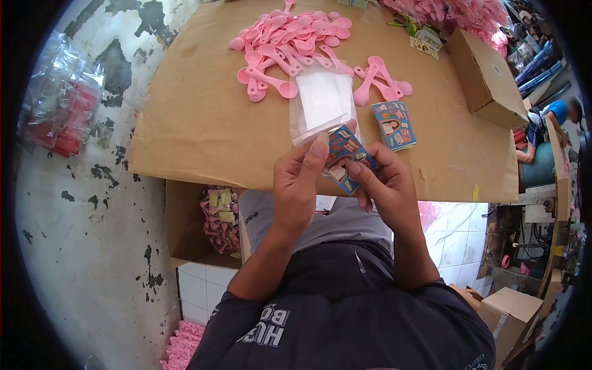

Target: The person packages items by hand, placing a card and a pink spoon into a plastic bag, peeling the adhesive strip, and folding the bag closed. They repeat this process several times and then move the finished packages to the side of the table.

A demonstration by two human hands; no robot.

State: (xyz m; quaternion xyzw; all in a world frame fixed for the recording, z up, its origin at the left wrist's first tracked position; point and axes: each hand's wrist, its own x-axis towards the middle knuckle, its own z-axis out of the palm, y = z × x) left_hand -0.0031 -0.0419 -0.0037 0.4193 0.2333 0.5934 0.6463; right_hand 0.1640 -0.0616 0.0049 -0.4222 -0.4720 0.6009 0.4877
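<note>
Printed cards [343,147]: held between both grips, overlapping at an angle, above the near edge of the table [203,135].
Left grip [297,179]: thumb and fingers pinching the cards' left side.
Right grip [390,184]: pinching their right side.
Card handling: likely best done with light pressure at the edges, thumb sliding one card squarely, without bending.
Clear bags [325,98]: just beyond the left grip.
Card stack [393,126]: just beyond the right grip.
Pink spoons [293,40]: farther beyond both.
Hard to tell: fingers hide card edges, so the count is unclear; whether the left fingertips touch plastic too.
</note>
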